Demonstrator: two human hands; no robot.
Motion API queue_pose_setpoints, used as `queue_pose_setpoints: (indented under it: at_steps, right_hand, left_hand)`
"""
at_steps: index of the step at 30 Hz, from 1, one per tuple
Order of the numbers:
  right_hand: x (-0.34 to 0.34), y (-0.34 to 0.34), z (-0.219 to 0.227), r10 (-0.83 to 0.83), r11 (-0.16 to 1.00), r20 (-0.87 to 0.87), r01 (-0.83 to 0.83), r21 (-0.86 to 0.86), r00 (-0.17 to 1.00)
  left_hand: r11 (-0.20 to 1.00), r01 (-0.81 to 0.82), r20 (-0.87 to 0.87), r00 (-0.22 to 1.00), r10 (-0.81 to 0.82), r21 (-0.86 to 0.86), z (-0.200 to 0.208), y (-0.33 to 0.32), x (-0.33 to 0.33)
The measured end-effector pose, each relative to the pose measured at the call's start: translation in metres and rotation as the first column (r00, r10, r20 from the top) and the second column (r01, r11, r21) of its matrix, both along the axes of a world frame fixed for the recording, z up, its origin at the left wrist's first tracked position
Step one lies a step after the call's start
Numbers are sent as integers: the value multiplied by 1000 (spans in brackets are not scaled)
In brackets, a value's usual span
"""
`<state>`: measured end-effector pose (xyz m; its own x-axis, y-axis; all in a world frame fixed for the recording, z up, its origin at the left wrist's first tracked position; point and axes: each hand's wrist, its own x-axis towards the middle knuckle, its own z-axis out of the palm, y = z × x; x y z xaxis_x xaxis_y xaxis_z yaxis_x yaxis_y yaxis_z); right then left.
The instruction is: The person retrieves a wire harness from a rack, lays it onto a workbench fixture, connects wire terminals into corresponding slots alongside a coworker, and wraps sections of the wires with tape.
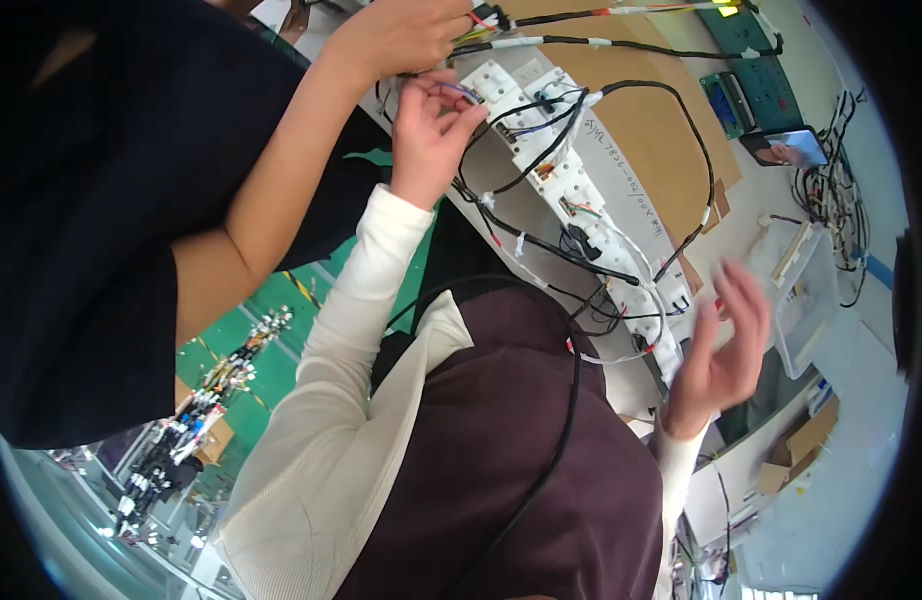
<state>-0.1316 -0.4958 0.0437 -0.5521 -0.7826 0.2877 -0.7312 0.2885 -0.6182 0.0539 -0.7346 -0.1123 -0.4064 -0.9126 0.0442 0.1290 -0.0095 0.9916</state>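
Observation:
My left hand is at the far end of a row of white connector blocks. Its thumb and fingers pinch a thin blue-purple wire beside the end block. My right hand, smeared a little by motion, is raised over the near right end of the row with fingers apart and nothing in it. Between my hands, a black wire harness with white tape bands loops over and along the blocks. Short coloured wires enter some of the blocks.
A co-worker's hand works close beyond my left hand; their forearm crosses the left side. A brown cardboard sheet, a phone, a clear plastic bin and bundled cables lie to the right. A black cable hangs across my front.

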Motion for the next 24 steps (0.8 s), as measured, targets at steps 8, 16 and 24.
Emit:
queue_pose_setpoints:
  at_steps: [8,16,24]
  right_hand:
    - [-7,-220,-48,487,777,89,-478,410,869]
    - [-8,-236,-69,535,716,19,-466,520,844]
    - [35,-224,-46,466,832,-114,-390,395,878]
  left_hand:
    - [994,-60,-38,998,57,-90,-11,23,-19]
    - [995,-94,-123,988,95,15,-1,6,-7]
    - [973,-128,-27,992,125,-194,33,-24,1]
